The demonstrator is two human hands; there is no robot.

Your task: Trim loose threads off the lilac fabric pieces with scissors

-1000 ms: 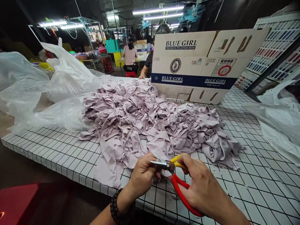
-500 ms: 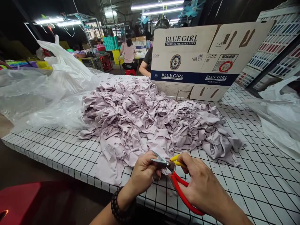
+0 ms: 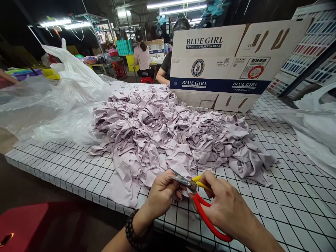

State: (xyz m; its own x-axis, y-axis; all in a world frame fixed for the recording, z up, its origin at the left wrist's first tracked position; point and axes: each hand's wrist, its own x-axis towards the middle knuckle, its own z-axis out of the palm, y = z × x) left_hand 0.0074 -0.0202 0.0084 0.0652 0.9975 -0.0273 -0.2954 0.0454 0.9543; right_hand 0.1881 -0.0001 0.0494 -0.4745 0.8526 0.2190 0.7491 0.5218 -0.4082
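Observation:
My right hand (image 3: 223, 203) grips a pair of scissors (image 3: 211, 224) with one red and one yellow handle. Their blades point left and lie close together, right at the fingers of my left hand (image 3: 163, 192). That hand is closed in a pinch on a piece of pale mauve fabric, mostly hidden behind the fingers and blades. Just beyond both hands spreads a large heap of crumpled mauve fabric pieces (image 3: 157, 129). A dark beaded bracelet (image 3: 130, 229) circles my left wrist.
A grid-patterned tabletop (image 3: 65, 168) carries the heap. Clear plastic bags (image 3: 70, 91) lie on the left, a white bag (image 3: 315, 129) on the right. Behind the heap stands a beer carton (image 3: 210, 66), partly hiding a person. Another person sits further back. A red stool (image 3: 23, 224) is at lower left.
The scissor blades have closed from slightly apart. Both hands keep nearly the same place. The person further back has turned, and an arm has appeared at the left edge.

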